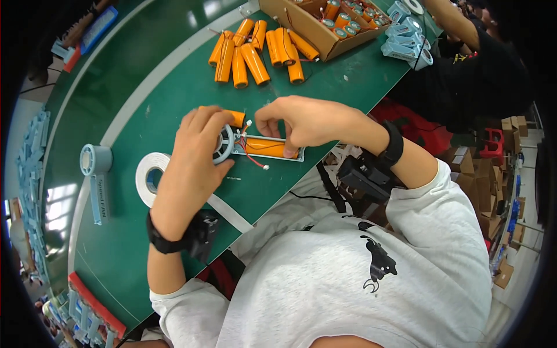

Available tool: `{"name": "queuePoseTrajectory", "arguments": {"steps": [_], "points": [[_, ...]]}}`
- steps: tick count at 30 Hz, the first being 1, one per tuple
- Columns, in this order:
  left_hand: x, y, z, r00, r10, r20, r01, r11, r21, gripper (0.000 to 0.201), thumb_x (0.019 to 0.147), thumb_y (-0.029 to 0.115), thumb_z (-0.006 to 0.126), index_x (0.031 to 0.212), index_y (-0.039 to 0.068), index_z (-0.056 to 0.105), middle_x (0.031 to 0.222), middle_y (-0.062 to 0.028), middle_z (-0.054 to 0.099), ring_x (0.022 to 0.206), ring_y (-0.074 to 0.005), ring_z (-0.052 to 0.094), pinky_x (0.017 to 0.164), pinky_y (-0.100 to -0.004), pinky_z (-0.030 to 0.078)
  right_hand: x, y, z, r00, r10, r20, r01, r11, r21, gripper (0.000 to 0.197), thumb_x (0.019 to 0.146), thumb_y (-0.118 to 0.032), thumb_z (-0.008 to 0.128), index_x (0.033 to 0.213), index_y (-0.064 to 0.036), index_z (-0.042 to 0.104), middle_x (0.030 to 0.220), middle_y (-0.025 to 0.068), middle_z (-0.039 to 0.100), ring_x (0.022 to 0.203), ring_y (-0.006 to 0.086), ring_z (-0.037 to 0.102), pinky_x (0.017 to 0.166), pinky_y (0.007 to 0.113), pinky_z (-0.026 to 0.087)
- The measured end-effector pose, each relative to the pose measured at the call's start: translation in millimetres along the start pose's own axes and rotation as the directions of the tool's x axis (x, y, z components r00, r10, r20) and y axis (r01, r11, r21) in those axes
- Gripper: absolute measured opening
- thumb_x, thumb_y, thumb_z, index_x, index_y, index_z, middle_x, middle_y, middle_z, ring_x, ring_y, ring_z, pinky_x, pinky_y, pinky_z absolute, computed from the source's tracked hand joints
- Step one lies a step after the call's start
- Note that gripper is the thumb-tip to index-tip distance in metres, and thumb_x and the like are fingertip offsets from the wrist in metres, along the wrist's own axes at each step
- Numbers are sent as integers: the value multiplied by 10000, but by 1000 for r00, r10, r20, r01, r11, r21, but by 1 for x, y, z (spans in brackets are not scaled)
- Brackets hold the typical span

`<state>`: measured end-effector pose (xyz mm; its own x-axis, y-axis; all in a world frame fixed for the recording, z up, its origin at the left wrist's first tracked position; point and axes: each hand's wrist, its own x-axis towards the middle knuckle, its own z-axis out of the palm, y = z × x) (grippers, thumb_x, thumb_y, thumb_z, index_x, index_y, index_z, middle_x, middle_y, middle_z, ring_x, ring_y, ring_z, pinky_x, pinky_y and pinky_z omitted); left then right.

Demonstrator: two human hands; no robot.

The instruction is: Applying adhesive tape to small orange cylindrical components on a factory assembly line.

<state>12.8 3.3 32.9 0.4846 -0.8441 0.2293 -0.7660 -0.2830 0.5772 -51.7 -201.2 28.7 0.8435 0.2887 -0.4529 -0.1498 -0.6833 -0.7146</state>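
A light-blue handheld fan housing [238,152] lies on the table with its long handle pointing right. Inside the handle rests an orange battery [264,147] with thin wires. My left hand [200,136] is closed around the round fan head. My right hand [307,124] is over the handle, its thumb pressed on the battery's right end and its other fingers curled above. A red wire with a white plug [266,167] hangs out over the near side. Another orange battery [235,118] lies just beyond my left hand, partly hidden by it.
A roll of white tape [145,181] and a light-blue fan part [96,168] lie to the left. Several orange batteries [239,58] are grouped at the back, beside a cardboard box [322,37] of batteries. Light-blue fan parts [406,43] are piled far right, near another person.
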Motion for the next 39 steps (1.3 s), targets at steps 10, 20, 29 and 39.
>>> {"name": "queuePoseTrajectory", "arguments": {"steps": [10, 20, 29, 39], "points": [[52, -76, -121, 914, -217, -342, 308, 920, 241, 427, 587, 107, 697, 986, -1, 592, 713, -105, 605, 588, -217, 553, 576, -285, 457, -21, 18, -12, 799, -214, -562, 176, 977, -122, 267, 774, -87, 623, 1024, -14, 565, 867, 124, 624, 777, 241, 605, 694, 326, 480], [76, -183, -117, 953, -170, -252, 297, 697, 653, 844, 607, 357, 782, 1286, 17, 415, 1305, -212, 416, 1217, -359, 385, 998, -367, 339, 92, 13, -11, 314, -949, 24, 465, 132, -876, 284, 719, -50, 624, 998, -47, 571, 1104, 95, 555, 1005, 307, 544, 783, 398, 473], [-112, -31, -15, 909, -404, -103, 404, 792, 458, 605, 615, 195, 781, 1102, -15, 489, 1236, -179, 427, 1160, -371, 386, 966, -451, 332, 49, 3, -12, 776, -622, -108, 594, 777, -207, 295, 725, -44, 650, 995, -29, 534, 771, 35, 566, 705, 187, 576, 623, 291, 478], [-55, -9, -13, 950, 102, -296, 84, 827, 556, 470, 663, 166, 746, 1031, 3, 502, 1031, -123, 520, 1079, -265, 449, 933, -429, 291, 18, -20, 52, 970, -150, -192, 224, 238, 945, 301, 765, -67, 681, 1011, 14, 527, 697, 15, 526, 520, 84, 480, 474, 214, 378]]}}
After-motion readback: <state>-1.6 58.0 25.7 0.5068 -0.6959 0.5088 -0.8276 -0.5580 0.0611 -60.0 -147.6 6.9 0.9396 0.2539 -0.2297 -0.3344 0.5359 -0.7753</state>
